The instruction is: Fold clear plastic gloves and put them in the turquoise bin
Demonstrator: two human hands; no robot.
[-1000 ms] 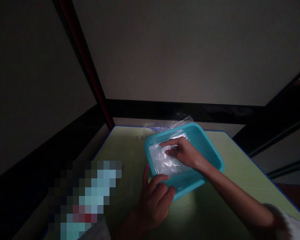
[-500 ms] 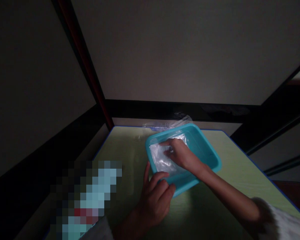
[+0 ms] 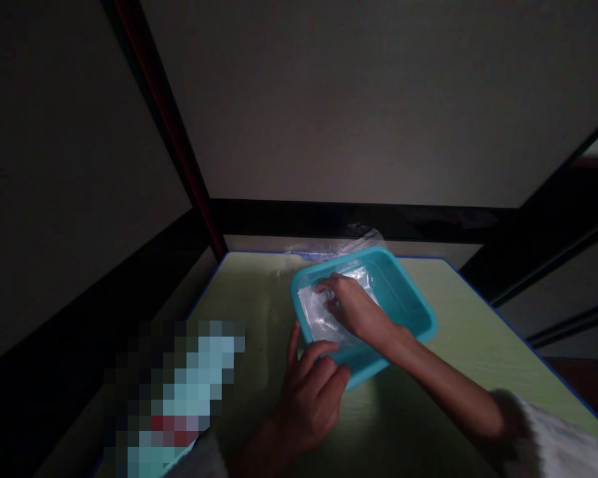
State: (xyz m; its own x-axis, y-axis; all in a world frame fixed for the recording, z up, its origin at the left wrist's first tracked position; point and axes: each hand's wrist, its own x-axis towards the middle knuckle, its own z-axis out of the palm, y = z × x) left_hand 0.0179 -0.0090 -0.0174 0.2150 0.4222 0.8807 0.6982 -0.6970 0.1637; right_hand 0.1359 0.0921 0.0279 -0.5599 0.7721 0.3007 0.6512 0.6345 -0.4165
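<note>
A turquoise plastic basin sits on the table, turned at an angle. Clear plastic bags, shiny and flat, lie inside it toward its left side. My left hand grips the near left rim of the basin, with its fingers over the edge. Inside the basin, my right hand is bent down over the bags, its fingertips curled near their surface. Whether those fingers pinch any of the plastic is not clear.
The pale yellow-green table has a blue edge. More clear plastic lies behind the basin at the table's far edge. A pixelated light-blue object is at the left. Walls stand close behind and to the left.
My right hand has shifted slightly to the left over the bags inside the basin. The left hand keeps its hold on the rim, and the basin has barely moved.
</note>
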